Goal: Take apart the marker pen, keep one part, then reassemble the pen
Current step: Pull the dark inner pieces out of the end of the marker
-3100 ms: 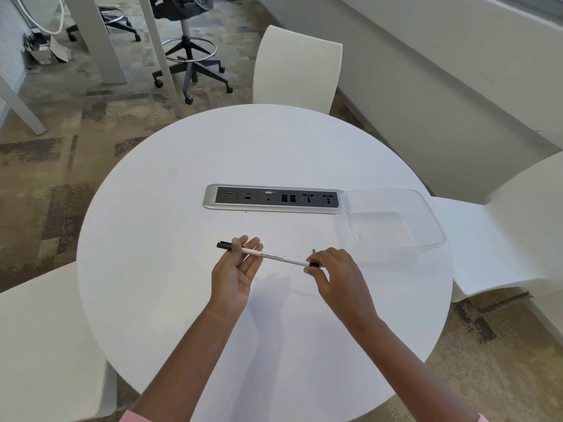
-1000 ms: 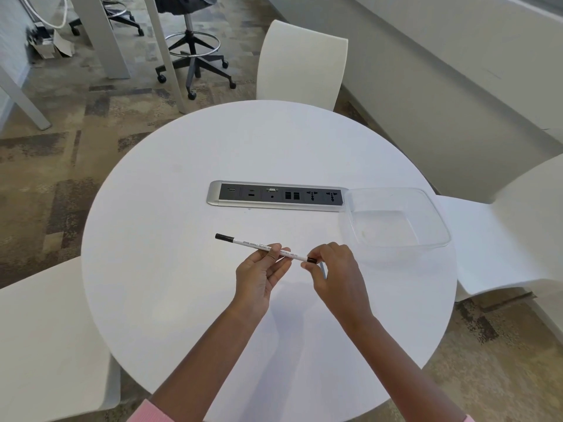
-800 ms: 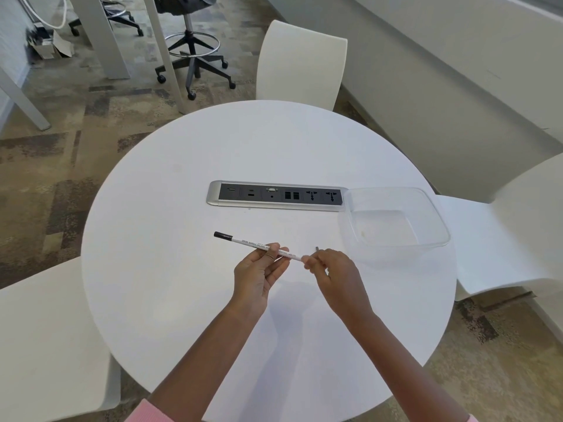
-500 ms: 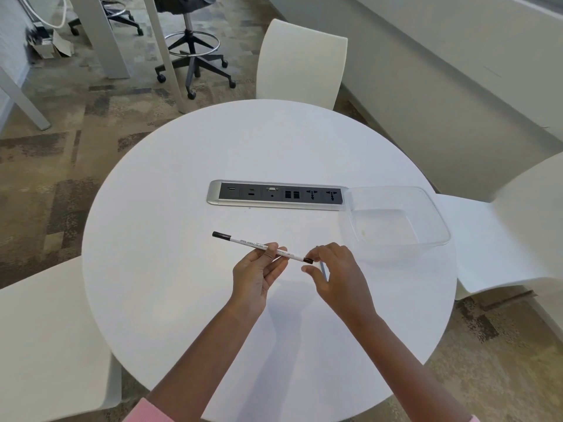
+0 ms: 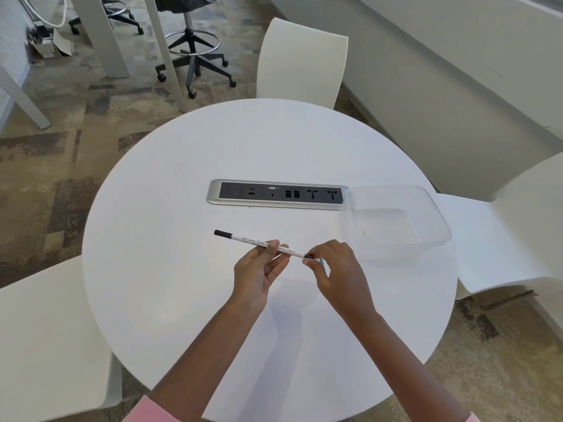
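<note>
A slim white marker pen (image 5: pixel 243 239) with black print hovers just above the round white table (image 5: pixel 170 269). Its black tip end (image 5: pixel 220 233) points left and away from me. My left hand (image 5: pixel 259 269) holds the barrel near its middle between thumb and fingertips. My right hand (image 5: pixel 335 269) pinches the small black piece (image 5: pixel 309 256) at the pen's right end. A thin grey sliver (image 5: pixel 323 265) shows under the right hand's fingers; I cannot tell what it is.
A clear plastic tub (image 5: pixel 426 217) sits on the table to the right of the hands. A silver socket strip (image 5: pixel 277 194) is set in the table's middle. White chairs stand at the left (image 5: pixel 45 345), far side (image 5: pixel 301 59) and right (image 5: pixel 518 233).
The left hand's grip has slid from the pen's left end to the barrel's middle. The right hand's fingers kept working at the black right end, and the thin sliver there swung from pointing up to down.
</note>
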Motion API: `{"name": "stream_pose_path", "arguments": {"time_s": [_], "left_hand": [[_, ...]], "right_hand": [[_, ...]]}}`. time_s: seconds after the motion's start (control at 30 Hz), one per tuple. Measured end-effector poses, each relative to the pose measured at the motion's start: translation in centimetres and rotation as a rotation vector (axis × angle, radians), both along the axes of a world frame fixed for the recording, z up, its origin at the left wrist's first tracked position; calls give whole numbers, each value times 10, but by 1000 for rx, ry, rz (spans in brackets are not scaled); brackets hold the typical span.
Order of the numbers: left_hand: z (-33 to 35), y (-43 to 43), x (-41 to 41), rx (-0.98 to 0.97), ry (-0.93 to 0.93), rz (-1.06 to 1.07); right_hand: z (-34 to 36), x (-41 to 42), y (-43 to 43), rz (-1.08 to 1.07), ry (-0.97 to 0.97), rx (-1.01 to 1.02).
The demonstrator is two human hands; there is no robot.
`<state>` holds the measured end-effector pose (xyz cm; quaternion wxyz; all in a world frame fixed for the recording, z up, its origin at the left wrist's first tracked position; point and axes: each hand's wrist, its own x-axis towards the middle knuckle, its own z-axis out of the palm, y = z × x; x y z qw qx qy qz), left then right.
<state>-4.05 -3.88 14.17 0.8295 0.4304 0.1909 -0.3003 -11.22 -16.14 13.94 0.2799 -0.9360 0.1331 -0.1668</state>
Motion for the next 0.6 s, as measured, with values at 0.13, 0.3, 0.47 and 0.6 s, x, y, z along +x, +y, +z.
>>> {"name": "stream_pose_path", "arguments": {"time_s": [0.13, 0.3, 0.47, 0.6], "left_hand": [[0, 0, -1, 10, 6, 3], [1, -1, -3, 13, 2, -9], [5, -9, -13, 34, -71, -127], [8, -10, -9, 20, -75, -42]], "right_hand": [[3, -1, 1, -13, 31, 154], [0, -1, 1, 11, 3, 91], [-4, 1, 2, 19, -42, 0], [0, -1, 5, 38, -50, 15]]}}
